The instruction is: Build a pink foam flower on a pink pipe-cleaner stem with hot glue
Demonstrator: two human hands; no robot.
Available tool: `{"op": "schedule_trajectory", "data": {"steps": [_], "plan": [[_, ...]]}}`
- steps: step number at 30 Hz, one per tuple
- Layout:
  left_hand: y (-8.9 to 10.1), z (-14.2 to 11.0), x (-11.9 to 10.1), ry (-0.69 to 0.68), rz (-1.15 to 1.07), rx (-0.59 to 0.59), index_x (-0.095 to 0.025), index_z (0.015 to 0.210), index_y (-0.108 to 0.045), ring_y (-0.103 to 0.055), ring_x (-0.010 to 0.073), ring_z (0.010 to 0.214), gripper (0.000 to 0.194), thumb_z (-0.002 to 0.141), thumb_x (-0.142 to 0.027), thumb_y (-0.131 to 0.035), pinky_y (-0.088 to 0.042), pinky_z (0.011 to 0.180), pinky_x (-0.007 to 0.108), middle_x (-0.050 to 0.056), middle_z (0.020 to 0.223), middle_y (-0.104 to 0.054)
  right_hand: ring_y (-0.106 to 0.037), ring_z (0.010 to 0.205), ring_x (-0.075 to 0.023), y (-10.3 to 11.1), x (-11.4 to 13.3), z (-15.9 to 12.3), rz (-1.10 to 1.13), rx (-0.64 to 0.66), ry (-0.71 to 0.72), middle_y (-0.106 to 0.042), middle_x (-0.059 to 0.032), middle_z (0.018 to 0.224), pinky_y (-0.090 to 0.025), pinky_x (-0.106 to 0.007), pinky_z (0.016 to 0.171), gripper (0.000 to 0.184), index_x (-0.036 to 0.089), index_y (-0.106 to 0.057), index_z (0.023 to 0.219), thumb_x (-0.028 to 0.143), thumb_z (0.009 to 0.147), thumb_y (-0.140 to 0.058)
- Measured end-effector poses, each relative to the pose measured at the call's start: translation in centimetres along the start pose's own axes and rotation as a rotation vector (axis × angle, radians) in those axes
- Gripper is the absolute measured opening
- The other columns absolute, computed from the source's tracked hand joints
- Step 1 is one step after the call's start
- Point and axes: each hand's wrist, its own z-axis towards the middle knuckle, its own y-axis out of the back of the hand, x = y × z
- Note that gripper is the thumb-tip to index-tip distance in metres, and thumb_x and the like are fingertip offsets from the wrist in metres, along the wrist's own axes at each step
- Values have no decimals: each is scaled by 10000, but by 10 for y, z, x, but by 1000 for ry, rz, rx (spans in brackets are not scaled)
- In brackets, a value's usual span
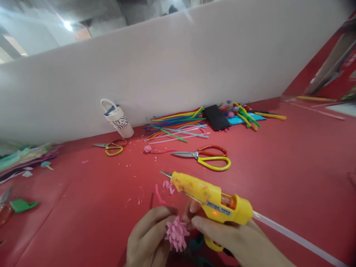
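Low in the view, my left hand (148, 235) is closed on a pink spiky pom-pom-like flower (177, 233) made of many small pointed petals. My right hand (226, 237) grips a yellow hot glue gun (207, 193) by its handle, beside the flower. The gun's metal nozzle points to the upper left, apart from the flower, and a clear glue stick (297, 235) runs out of its rear. An orange light glows on its side. Small pink pieces (168, 186) lie under the nozzle, near a pink strip (160, 194).
Scissors with red and yellow handles (214, 157) lie ahead, and a smaller pair (114, 147) lies near a white cup (119, 122). Coloured pipe cleaners (175, 128), a black phone (217, 117) and a small pink flower (147, 148) are farther back. A white partition (178, 63) borders the red table.
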Motion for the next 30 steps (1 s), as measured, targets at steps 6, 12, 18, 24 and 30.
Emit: {"op": "schedule_trajectory", "data": {"steps": [6, 12, 18, 24, 30], "plan": [[-11, -3, -4, 40, -82, -81, -163, 959, -637, -658, 163, 827, 188, 872, -139, -472, -548, 703, 208, 112, 934, -648, -615, 749, -156, 0, -2, 0, -114, 48, 55, -660, 47, 743, -477, -194, 667, 95, 262, -629, 702, 274, 723, -537], [-18, -9, -5, 82, -94, -91, -177, 962, -644, -657, 166, 817, 205, 894, -211, -454, -553, 683, 204, 110, 926, -652, -604, 726, -144, 1, -10, 1, -160, 75, 93, -656, 47, 777, -477, -174, 638, 73, 258, -609, 744, 270, 732, -538], [-10, -5, -2, 16, -10, 56, -191, 1045, -610, -663, 160, 829, 243, 888, -133, -434, -557, 712, 199, 101, 921, -667, -617, 752, -151, 1, -15, 3, -226, 49, 231, -667, 42, 789, -481, -183, 690, 114, 258, -643, 753, 291, 739, -535], [-13, -5, -1, -26, -16, 25, -164, 1024, -613, -670, 154, 818, 236, 883, -124, -428, -549, 717, 182, 103, 894, -677, -640, 751, -182, 3, -14, 1, -174, -8, 217, -689, 49, 764, -497, -211, 689, 85, 277, -679, 709, 322, 708, -607], [-14, -4, 1, -41, 45, -20, -155, 983, -637, -678, 154, 804, 226, 884, -154, -434, -550, 704, 180, 107, 875, -695, -609, 901, -190, -2, -17, 6, -90, 16, 131, -625, -38, 1054, -506, -356, 784, 200, 201, -613, 1018, 322, 872, -549]]}}
